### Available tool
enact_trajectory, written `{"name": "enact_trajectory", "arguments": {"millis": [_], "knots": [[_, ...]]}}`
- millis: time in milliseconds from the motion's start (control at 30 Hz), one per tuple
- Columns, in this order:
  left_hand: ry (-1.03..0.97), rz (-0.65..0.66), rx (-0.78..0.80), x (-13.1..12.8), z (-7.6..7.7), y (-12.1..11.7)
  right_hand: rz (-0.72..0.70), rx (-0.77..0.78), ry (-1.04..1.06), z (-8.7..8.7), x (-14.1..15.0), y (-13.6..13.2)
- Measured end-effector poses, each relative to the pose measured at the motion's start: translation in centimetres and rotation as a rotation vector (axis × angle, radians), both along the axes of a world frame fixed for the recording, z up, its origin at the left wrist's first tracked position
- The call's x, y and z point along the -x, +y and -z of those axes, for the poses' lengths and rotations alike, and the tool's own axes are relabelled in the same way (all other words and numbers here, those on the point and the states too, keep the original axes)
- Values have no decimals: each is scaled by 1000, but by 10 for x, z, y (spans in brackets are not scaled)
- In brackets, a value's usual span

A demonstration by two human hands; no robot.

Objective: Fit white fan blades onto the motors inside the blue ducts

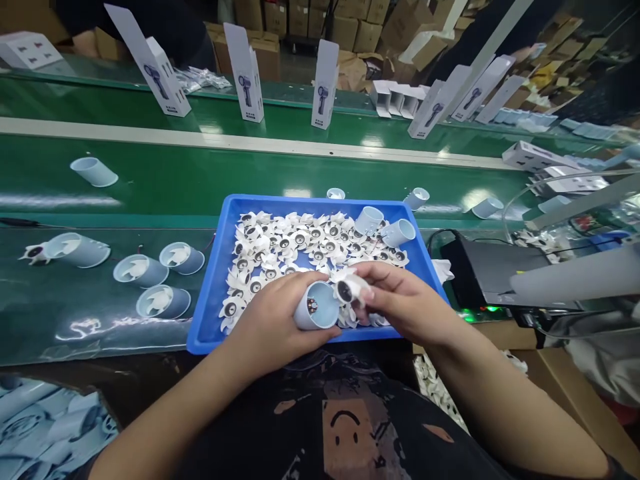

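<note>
Cylinder (326, 316), pale blue and with its wide mouth facing up toward us, sits in our left hand (280, 310), whose thumb and fingers curl round its sides; a small coppery part (313, 305) shows inside it; our right hand (405, 297) pinches one white fan wheel (354, 291) between thumb and fingertips, just to the right of that mouth, though we cannot tell whether wheel and rim touch; the wheel's dark hub is turned toward the left and toward us; both hands are above the near side of a blue tray (206, 303), which holds many loose fan wheels (300, 240) and two more cylinders (399, 233) lying near its far right corner; to the left, on the bench (110, 333), four filled cylinders (183, 258) lie with white blades showing in their mouths; beyond the tray runs a green surface (200, 177), and white boxes (325, 87) stand along its far side; we judge the step in hand to be pairing wheel with cylinder, the wheel being not yet inside; the next move, as we read it, calls for a steady left grip, the hub lined up with the mouth, and a straight, gentle push that spares the thin blades.
</note>
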State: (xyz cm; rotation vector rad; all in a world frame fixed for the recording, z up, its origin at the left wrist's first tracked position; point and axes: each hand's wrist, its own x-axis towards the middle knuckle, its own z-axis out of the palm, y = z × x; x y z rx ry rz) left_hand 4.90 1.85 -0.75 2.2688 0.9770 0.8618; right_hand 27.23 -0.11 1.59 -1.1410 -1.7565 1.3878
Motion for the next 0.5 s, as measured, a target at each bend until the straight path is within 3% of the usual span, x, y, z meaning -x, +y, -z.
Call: {"name": "enact_trajectory", "arguments": {"millis": [133,200,367,500], "knots": [[43,-2,-241,-3,-4,-3,11,-459,-360,-23,24,-5],[42,-49,-337,-4,-5,-4,-13,-595,-452,-26,35,-2],[49,-150,-376,-2,-3,-9,11,-573,-381,-16,36,11],[83,-116,-284,16,-6,6,-206,-384,-179,-21,2,5]]}}
